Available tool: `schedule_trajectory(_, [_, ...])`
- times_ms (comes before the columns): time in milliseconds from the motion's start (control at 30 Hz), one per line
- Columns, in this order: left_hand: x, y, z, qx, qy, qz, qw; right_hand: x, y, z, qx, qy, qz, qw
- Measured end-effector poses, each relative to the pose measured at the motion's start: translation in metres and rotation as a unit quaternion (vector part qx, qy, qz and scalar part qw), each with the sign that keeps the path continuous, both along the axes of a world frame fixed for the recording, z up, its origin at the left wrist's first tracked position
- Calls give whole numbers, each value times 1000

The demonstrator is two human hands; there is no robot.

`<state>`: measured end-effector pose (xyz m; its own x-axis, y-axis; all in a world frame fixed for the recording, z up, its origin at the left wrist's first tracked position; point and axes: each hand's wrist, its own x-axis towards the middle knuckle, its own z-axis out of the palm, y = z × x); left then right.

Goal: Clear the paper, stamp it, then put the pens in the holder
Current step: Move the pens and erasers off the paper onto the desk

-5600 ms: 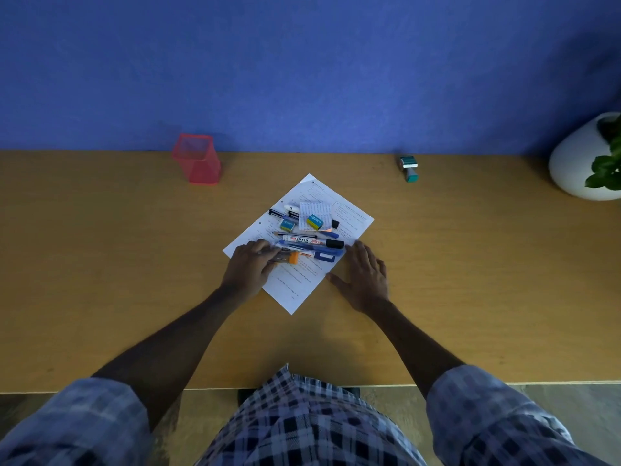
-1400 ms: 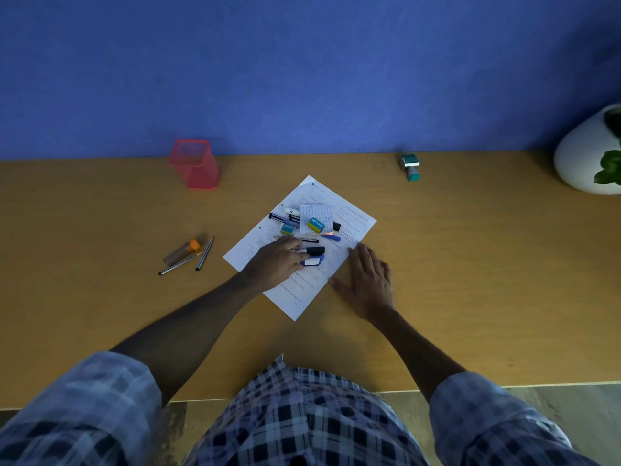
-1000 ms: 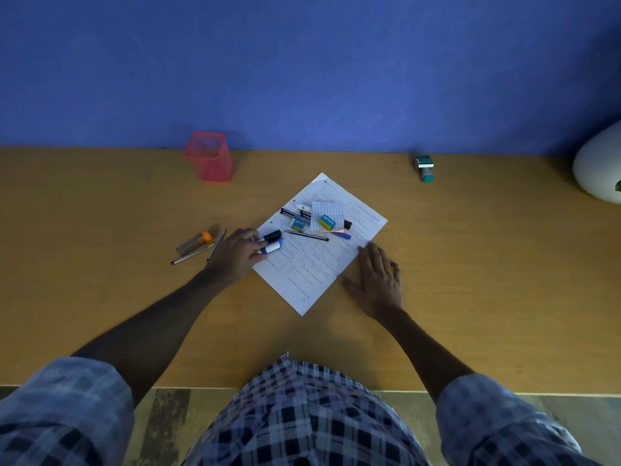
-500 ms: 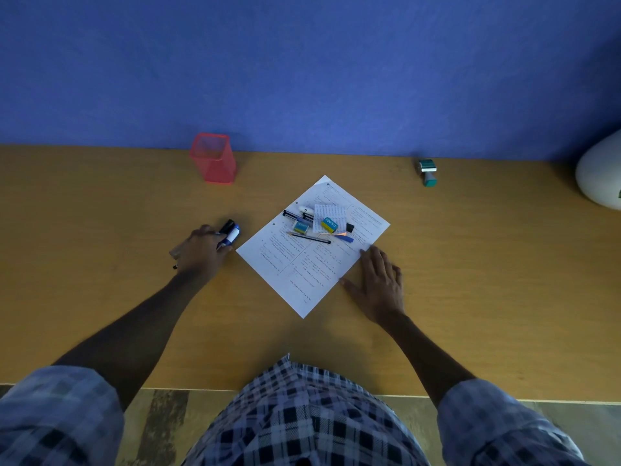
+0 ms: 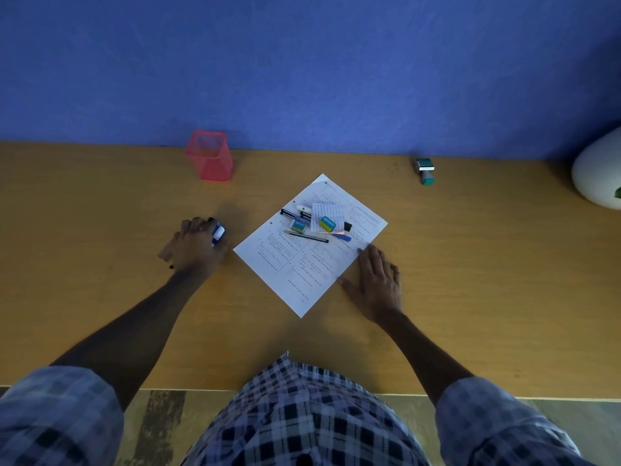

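Where the wooden desk point(image 5: 470, 280) meets the blue wall point(image 5: 302, 62) along its far edge, lighting is dim and the colours are muted. At the left, the left hand point(image 5: 193, 247) rests on the desk well left of the paper, its fingers curled round markers point(image 5: 217, 234); only a white-and-blue cap end and a dark tip show past the knuckles, so their number cannot be told. More objects lie under the same hand, a tan end and a thin dark tip showing at its near left side, but they cannot be identified. Beyond it, at the far edge, a red mesh pen holder point(image 5: 210, 156) stands upright, well apart from the hand. At the centre the printed paper point(image 5: 302, 264) lies turned at an angle, its text too small to read. On its far half lies a cluster: several pens point(image 5: 307, 236), two small boxed erasers point(image 5: 327, 223), a folded slip of printed paper point(image 5: 324, 213) and a small white item, overlapping so that individual pens are hard to separate. The right hand point(image 5: 378, 284) lies flat, fingers straight, holding nothing, its fingertips touching the paper's near right edge. Farther right, near the wall, the green stamp point(image 5: 425, 170) lies on the desk, well apart from the paper. At the extreme right a white rounded pot point(image 5: 598, 176) is cut off by the frame, with a fragment of green leaf at the edge. Checked sleeves and clothing fill the near edge.
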<state>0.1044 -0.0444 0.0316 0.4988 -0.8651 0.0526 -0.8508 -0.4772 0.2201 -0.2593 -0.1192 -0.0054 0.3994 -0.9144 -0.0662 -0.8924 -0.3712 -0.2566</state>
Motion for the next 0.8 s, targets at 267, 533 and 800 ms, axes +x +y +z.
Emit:
schedule_trajectory(267, [-46,-40,6,-21,37,-126,991,1,-2,-6,7,-8,6,1000])
schedule_trajectory(533, [-90,-77,4,6,71,-284,956,-1,-3,-9,6,0,9,1000])
schedule_trajectory(800, [-98,-93,4,5,24,-327,945,-2,-4,-11,-3,-4,11,1000])
